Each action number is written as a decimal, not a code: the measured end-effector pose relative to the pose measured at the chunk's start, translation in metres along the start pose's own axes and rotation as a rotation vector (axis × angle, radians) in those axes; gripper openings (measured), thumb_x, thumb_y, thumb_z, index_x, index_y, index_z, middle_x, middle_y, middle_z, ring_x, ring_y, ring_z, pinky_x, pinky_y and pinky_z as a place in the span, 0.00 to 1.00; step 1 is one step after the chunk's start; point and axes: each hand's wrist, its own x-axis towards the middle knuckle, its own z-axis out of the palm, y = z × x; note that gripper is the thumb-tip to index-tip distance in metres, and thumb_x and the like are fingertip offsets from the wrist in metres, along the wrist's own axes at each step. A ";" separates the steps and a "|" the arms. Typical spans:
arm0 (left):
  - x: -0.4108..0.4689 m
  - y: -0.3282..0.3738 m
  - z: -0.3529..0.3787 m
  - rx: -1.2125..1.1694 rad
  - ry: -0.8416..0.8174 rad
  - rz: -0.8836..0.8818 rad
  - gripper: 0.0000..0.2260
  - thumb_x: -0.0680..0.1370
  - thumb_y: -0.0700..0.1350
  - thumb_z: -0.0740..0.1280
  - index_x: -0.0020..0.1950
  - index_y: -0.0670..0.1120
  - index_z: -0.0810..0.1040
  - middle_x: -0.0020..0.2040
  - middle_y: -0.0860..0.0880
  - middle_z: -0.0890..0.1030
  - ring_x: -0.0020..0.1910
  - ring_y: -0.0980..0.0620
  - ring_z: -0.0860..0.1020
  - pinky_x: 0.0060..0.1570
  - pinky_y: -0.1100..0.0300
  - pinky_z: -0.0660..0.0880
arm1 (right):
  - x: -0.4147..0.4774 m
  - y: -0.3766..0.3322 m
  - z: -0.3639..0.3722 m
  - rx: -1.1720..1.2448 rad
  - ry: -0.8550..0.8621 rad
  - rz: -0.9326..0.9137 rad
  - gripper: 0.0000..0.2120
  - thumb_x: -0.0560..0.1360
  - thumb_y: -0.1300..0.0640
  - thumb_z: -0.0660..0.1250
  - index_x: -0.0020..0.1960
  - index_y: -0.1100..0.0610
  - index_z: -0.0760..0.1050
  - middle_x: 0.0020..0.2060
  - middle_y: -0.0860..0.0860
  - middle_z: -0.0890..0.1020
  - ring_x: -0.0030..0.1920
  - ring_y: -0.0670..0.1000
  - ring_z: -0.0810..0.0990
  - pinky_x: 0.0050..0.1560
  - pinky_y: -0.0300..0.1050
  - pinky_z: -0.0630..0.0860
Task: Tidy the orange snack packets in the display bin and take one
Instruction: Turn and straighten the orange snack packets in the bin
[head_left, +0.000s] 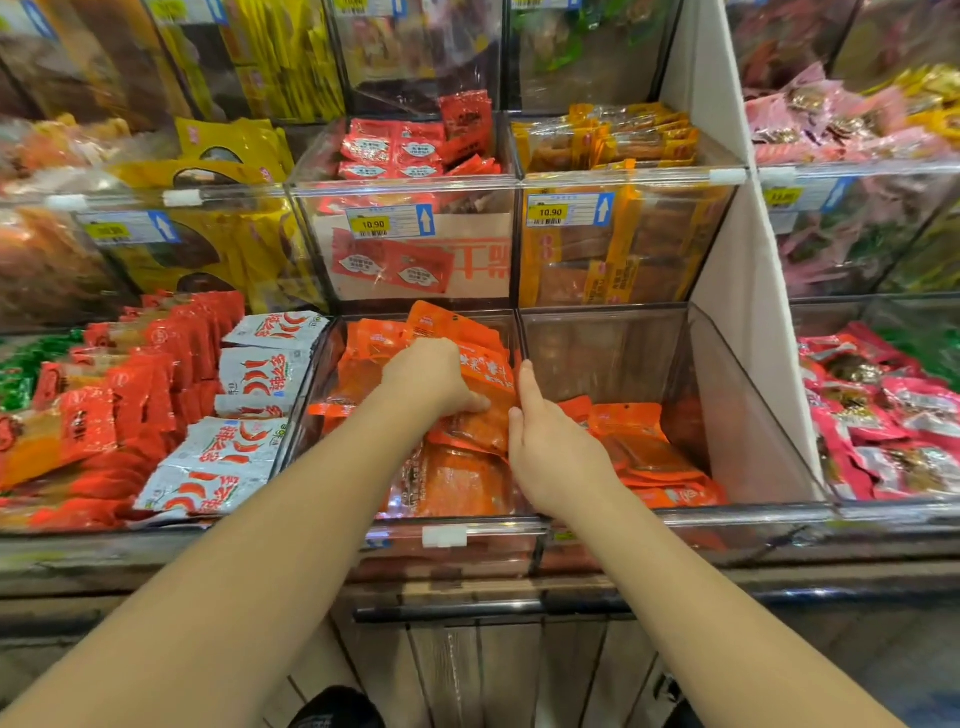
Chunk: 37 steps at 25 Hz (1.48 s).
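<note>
shop shelving of clear plastic bins fills the view, each packed with snack bags. at the centre sits the display bin (467, 521), and the orange snack packets (488, 375) are heaped in it: some lie flat at its 6 o'clock end, others stand toward 12 o'clock. the left hand (431, 376) reaches in from 7 o'clock and grips a bunch of those packets, knuckles over the top and thumb pressed on the front face. the right hand (550, 452) comes in from 5 o'clock, fingers straight and close together, pointing to 12 o'clock. it sits at the 3 o'clock edge of the gripped bunch, along the bin's clear divider; whether it touches the packets i cannot tell. at 3 o'clock the neighbour bin (727, 512) also has orange bags low inside. white chilli packets (249, 457) lie at 9 o'clock, and a yellow price tag (374, 224) hangs at 12 o'clock.
</note>
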 end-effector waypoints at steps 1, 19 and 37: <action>0.003 0.003 -0.003 -0.004 -0.034 -0.026 0.33 0.72 0.62 0.76 0.68 0.43 0.73 0.64 0.44 0.78 0.62 0.42 0.78 0.59 0.49 0.76 | -0.001 0.000 0.000 0.001 0.000 -0.001 0.28 0.87 0.48 0.46 0.83 0.47 0.38 0.65 0.52 0.76 0.48 0.52 0.76 0.44 0.49 0.70; -0.087 -0.037 0.032 -1.343 0.189 0.110 0.17 0.75 0.44 0.76 0.56 0.40 0.72 0.49 0.48 0.87 0.48 0.51 0.86 0.45 0.53 0.84 | -0.014 0.018 -0.016 0.772 0.086 -0.123 0.15 0.78 0.45 0.70 0.62 0.46 0.77 0.47 0.44 0.84 0.49 0.40 0.83 0.44 0.33 0.79; -0.089 -0.044 0.051 -1.313 0.242 0.209 0.05 0.79 0.46 0.70 0.54 0.53 0.81 0.49 0.54 0.86 0.48 0.60 0.83 0.47 0.64 0.78 | -0.020 0.021 -0.024 0.938 0.020 -0.138 0.09 0.81 0.48 0.64 0.59 0.46 0.78 0.43 0.40 0.86 0.44 0.36 0.84 0.42 0.31 0.79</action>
